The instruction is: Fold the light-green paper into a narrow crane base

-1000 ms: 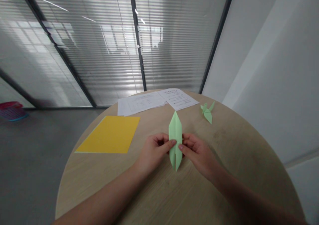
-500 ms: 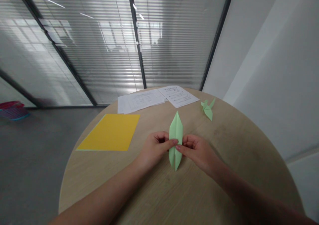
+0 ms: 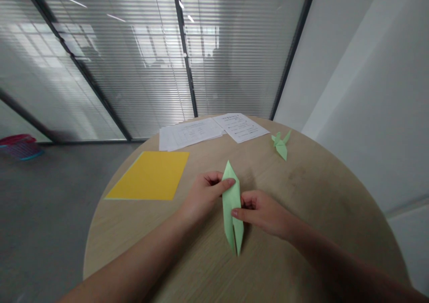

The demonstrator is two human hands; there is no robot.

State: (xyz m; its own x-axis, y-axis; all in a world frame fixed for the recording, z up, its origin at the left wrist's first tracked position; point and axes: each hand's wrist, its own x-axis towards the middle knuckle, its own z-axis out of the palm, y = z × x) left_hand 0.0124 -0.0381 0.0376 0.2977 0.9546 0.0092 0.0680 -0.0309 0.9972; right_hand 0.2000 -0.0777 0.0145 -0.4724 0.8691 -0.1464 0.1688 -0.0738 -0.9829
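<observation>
Between my hands is a long, narrow piece of folded green origami paper [image 3: 231, 200], pointed at its far end and split into two points at the near end. My left hand [image 3: 208, 190] pinches its upper left side, thumb lying across the front. Lower down on the right edge, my right hand [image 3: 264, 211] pinches it too, with the thumb on the front face. The other fingers of both hands are partly hidden behind the paper. A finished-looking green origami crane [image 3: 280, 146] rests on the table beyond my right hand.
A stack of yellow paper [image 3: 150, 175] lies at the left of the round wooden table [image 3: 321, 195]. Printed white sheets [image 3: 191, 134] lie along the far edge. Glass with blinds [image 3: 140, 84] stands behind, a white wall to the right, and a basket [image 3: 20, 146] on the floor.
The folded paper has come nearer to me and tilted slightly. My left thumb has moved up it and my right hand lower, so the thumbs are now farther apart.
</observation>
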